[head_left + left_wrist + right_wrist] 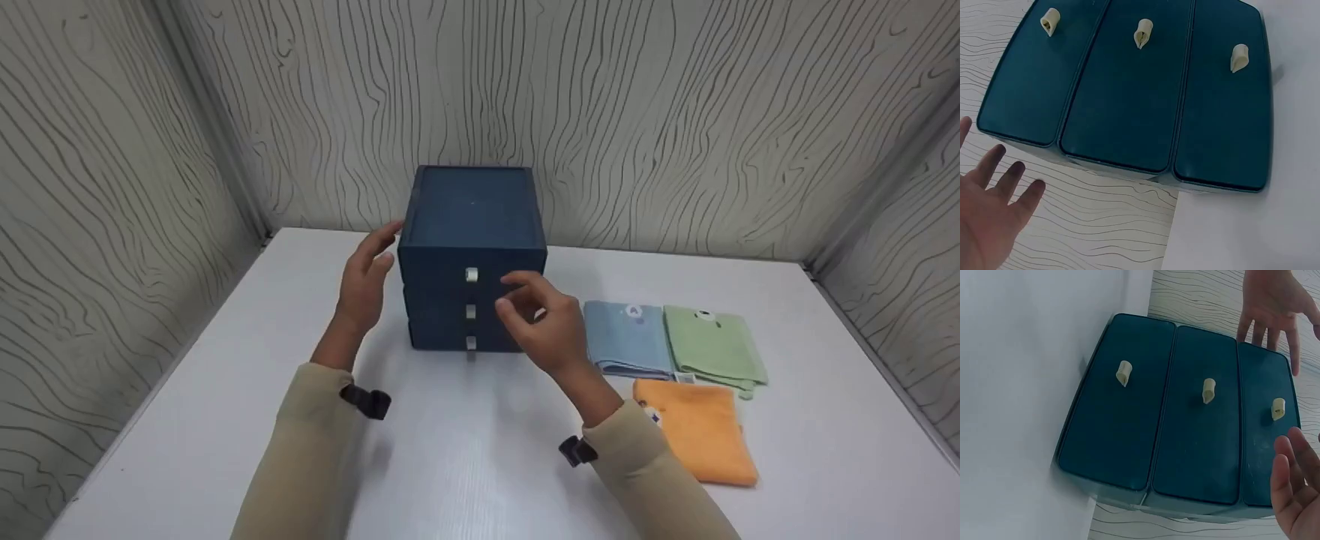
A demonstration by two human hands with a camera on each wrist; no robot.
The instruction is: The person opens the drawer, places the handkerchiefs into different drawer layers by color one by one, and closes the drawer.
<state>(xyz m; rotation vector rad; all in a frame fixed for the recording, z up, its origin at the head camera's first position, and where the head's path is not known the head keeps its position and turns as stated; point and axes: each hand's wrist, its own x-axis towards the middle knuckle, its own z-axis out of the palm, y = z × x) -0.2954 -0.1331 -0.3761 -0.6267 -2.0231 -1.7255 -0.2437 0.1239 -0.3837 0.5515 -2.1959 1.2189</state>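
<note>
A dark blue three-drawer box [474, 210] stands on the white table with its drawer fronts facing me. Each front carries a small cream pull tab, such as the top one [472, 274]. My left hand [363, 289] is beside the box's upper left side, fingers extended; whether the fingertips touch it I cannot tell. In the left wrist view, that hand's fingers [1008, 183] are spread. My right hand [551, 322] hovers before the right part of the drawer fronts, fingers loosely bent and holding nothing. All three drawers appear closed in the right wrist view.
Right of the box lie a folded blue cloth [626, 341] and a folded green cloth [716, 349] side by side. An orange cloth [709, 435] lies nearer, partly behind my right sleeve [645, 465]. Wood-patterned panels [480, 90] enclose the table [450, 450] at the back and sides.
</note>
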